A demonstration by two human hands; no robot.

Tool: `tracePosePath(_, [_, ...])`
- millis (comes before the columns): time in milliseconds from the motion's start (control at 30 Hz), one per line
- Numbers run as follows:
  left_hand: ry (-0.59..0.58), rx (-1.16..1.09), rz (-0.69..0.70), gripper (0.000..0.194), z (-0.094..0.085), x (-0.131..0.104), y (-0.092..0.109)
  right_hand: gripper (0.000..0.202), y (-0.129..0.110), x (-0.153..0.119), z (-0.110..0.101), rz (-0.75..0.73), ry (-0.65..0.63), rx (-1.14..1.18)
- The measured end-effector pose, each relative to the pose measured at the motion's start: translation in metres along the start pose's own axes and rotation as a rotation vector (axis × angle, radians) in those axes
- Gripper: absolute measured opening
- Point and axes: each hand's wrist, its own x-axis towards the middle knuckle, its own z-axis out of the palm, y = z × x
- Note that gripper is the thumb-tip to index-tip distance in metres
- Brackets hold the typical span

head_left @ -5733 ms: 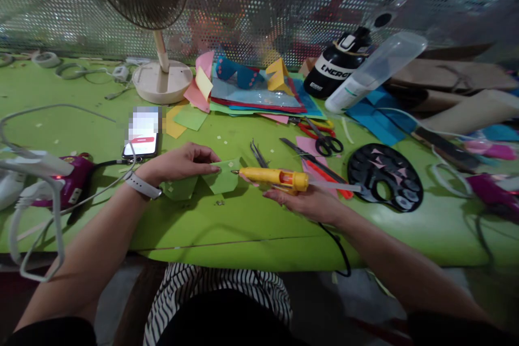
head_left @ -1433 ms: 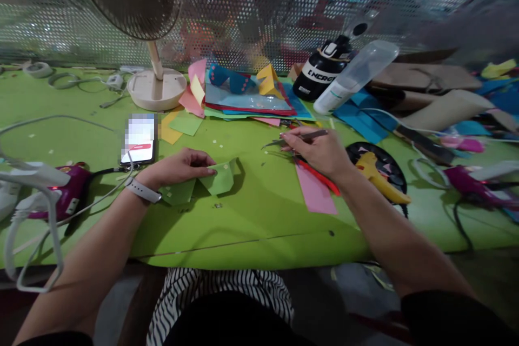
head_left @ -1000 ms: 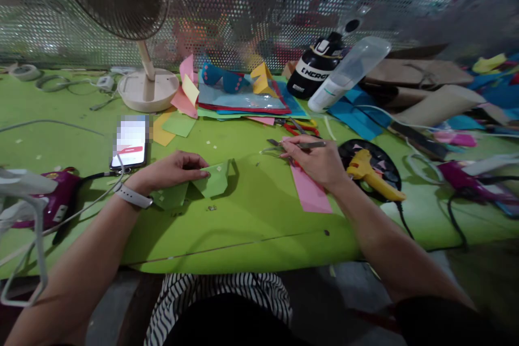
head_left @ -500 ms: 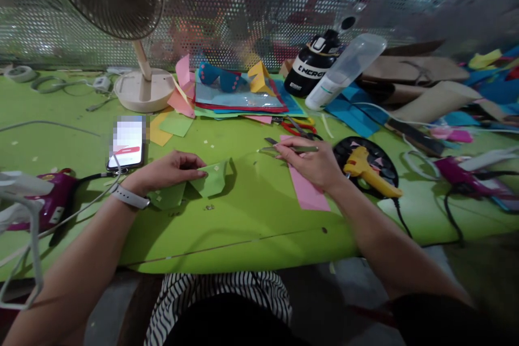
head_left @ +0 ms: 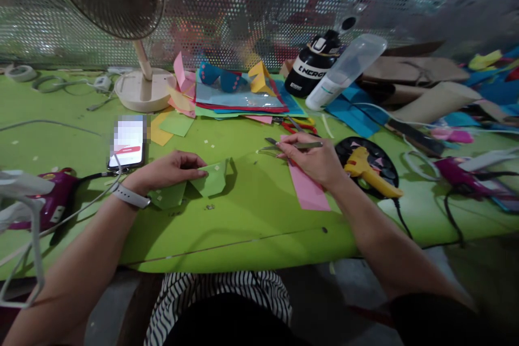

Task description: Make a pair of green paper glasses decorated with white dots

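Note:
Between the thumb and fingers of my left hand (head_left: pixel 180 168) is a green paper cutout (head_left: pixel 211 179), shaped like a pair of glasses. Small pale squares dot its surface, and its left part lies under my wrist. My right hand (head_left: pixel 310 158) pinches a pair of tweezers (head_left: pixel 302 146), with the tips pointing left above the table. Something small and pale shows at those tips, too small to name. Below my right hand lies a pink paper strip (head_left: pixel 308 189). Scissors (head_left: pixel 298 125) with red and yellow handles rest just beyond it.
A yellow glue gun (head_left: pixel 367 170) lies on a black round tray (head_left: pixel 389 165) at right. Finished-looking blue paper glasses (head_left: pixel 221 78) sit on a folder (head_left: pixel 243 101) at the back. A phone (head_left: pixel 127 143), a fan (head_left: pixel 141 89), a black bottle (head_left: pixel 310 67) and a purple glue gun (head_left: pixel 51 197) stand around.
My right hand has shifted very slightly, and the tweezers' tips have moved a little left. My left hand and the green paper glasses have stayed in place.

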Motion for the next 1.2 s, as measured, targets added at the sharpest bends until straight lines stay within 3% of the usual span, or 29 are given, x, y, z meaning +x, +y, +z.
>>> tracePosePath(367, [-0.012, -0.002, 0.001, 0.031, 0.000, 0.000, 0.000, 0.033, -0.007, -0.007, 0.006, -0.036, 0.016, 0.003])
tracePosePath(567, [-0.003, -0.006, 0.010, 0.031, 0.000, 0.000, 0.000, 0.028, -0.008, -0.005, 0.006, -0.036, 0.087, 0.011])
tracePosePath(767, [0.011, -0.056, -0.011, 0.030, 0.002, 0.001, 0.001, 0.019, -0.029, -0.014, 0.011, -0.076, 0.134, 0.185])
tracePosePath(933, [0.017, -0.072, -0.002, 0.031, 0.003, 0.003, -0.003, 0.014, -0.059, -0.026, 0.020, -0.178, 0.055, 0.247])
tracePosePath(1067, [0.021, -0.041, 0.008, 0.032, 0.003, 0.003, -0.004, 0.010, -0.076, -0.030, 0.025, -0.255, -0.076, 0.171])
tracePosePath(1200, [0.018, -0.027, 0.015, 0.033, 0.003, 0.003, -0.004, 0.011, -0.084, -0.031, 0.028, -0.340, -0.129, 0.034])
